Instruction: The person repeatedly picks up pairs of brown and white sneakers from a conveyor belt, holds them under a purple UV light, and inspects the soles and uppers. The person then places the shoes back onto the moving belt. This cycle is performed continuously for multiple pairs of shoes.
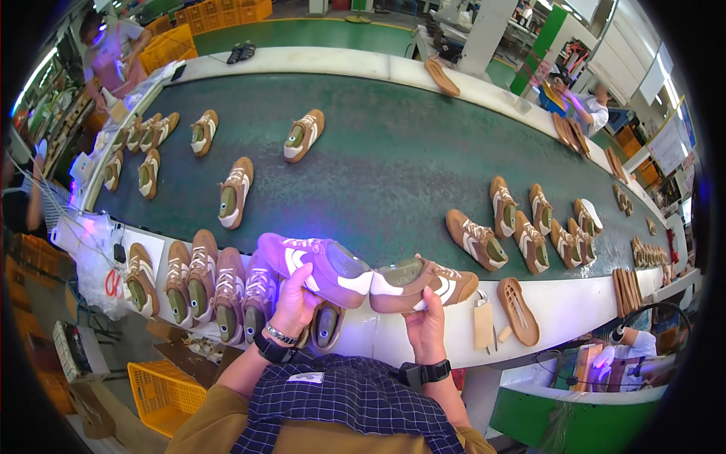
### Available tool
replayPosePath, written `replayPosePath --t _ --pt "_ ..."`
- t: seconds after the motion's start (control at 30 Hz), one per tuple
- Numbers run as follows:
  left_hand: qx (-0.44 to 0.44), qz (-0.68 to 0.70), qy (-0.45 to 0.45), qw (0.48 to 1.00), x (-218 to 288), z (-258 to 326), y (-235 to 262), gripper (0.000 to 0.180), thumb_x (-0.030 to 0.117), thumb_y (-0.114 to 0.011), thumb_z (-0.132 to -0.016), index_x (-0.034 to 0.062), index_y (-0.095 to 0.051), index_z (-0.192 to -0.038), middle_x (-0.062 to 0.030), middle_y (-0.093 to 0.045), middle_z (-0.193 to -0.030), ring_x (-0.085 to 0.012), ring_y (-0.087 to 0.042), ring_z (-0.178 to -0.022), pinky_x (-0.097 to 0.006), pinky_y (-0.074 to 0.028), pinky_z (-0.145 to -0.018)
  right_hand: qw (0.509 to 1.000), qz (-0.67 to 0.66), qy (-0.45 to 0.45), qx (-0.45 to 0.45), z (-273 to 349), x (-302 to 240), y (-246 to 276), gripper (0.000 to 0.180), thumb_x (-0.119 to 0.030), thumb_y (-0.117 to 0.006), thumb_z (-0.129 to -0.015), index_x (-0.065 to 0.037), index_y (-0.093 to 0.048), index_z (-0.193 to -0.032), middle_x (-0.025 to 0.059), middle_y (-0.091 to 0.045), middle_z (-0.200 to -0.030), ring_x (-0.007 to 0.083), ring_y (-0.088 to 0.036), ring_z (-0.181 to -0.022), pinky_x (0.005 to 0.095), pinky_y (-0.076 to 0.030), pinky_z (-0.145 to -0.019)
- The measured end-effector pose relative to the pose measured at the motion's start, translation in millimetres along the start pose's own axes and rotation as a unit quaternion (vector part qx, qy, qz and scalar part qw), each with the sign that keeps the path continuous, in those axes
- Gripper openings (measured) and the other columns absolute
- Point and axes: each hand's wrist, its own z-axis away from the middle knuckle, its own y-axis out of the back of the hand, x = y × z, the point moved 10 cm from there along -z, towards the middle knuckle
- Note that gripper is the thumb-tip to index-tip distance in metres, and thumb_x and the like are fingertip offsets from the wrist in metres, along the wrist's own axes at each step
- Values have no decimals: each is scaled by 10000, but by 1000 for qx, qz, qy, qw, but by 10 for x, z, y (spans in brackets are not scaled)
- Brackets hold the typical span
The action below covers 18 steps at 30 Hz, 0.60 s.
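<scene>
My left hand (295, 306) is closed on a brown sneaker (306, 261) with white laces and a white heel patch, tinted violet by a light. Its toe points left. In my right hand (427, 329) I grip a second brown sneaker (446, 284) by its side, toe pointing right. The two white heels meet or nearly meet in front of me, above the white ledge of the table. Olive insoles show inside both shoes. Just left of my left hand stands a row of similar sneakers (202, 276) along the ledge, partly hidden by that hand at its right end.
A green conveyor belt (363, 151) carries several sneakers (491, 219) in loose groups. On the ledge at right lie a loose sole (519, 312) and a pale tag-like block (484, 325). A yellow crate (166, 393) sits low left. Co-workers (113, 53) stand around the belt.
</scene>
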Motion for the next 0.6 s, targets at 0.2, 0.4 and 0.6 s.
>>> replayPosePath --t 0.2,0.4,0.6 --pt "-58 63 -25 996 456 -505 -219 428 306 -437 -951 44 -436 -1288 -102 -528 -1243 -241 -509 -1134 -382 -353 -1022 994 -87 -65 -19 -14 219 36 501 -386 -406 -910 -45 -441 -1276 129 -546 -1195 313 -566 -1029 475 -465 -880" --pt "238 -26 -59 969 1135 -1087 725 396 308 -427 -950 20 -456 -1221 -130 -528 -1193 -238 -497 -1127 -491 -355 -960 984 -55 -166 -9 150 370 235 486 -407 -340 -925 -55 -486 -1225 146 -591 -1070 318 -614 -882 454 -524 -718" --pt "103 -225 -183 951 928 -435 506 351 169 -587 -859 74 -511 -1188 -22 -537 -1108 -142 -500 -1020 -353 -372 -903 973 -71 -217 -22 145 488 295 500 -412 -342 -926 -60 -463 -1260 156 -580 -1100 320 -608 -921 455 -525 -744"
